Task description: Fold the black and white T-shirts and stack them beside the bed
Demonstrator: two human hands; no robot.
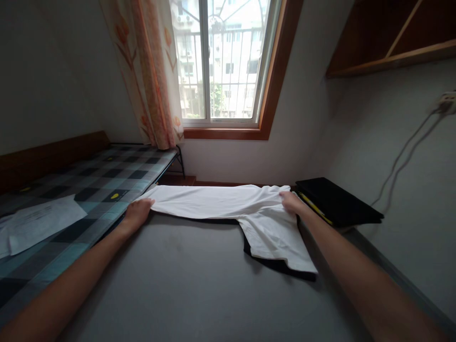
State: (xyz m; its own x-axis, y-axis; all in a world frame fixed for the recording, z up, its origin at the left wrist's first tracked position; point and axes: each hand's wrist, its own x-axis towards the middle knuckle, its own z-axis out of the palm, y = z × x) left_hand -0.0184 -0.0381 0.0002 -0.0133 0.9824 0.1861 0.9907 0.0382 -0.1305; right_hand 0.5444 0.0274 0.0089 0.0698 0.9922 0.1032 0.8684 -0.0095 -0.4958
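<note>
So there's one white shirt (206, 200) stretched across the far part of the grey table (185, 285), black fabric along its near edge. Both hands are closed on it, left hand (139, 212) pinching the left end, right hand (290, 202) gripping the right. One flat black case (338, 199) at the table's far right, yellow strip showing, contents hidden. One bed (131, 166) left of the table, one window (228, 61) beyond it

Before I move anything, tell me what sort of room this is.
Probably a bedroom or dormitory room: a grey-and-blue checked mattress on a dark metal frame, a pale curtain with orange flowers and a brown-framed window show it.
</note>
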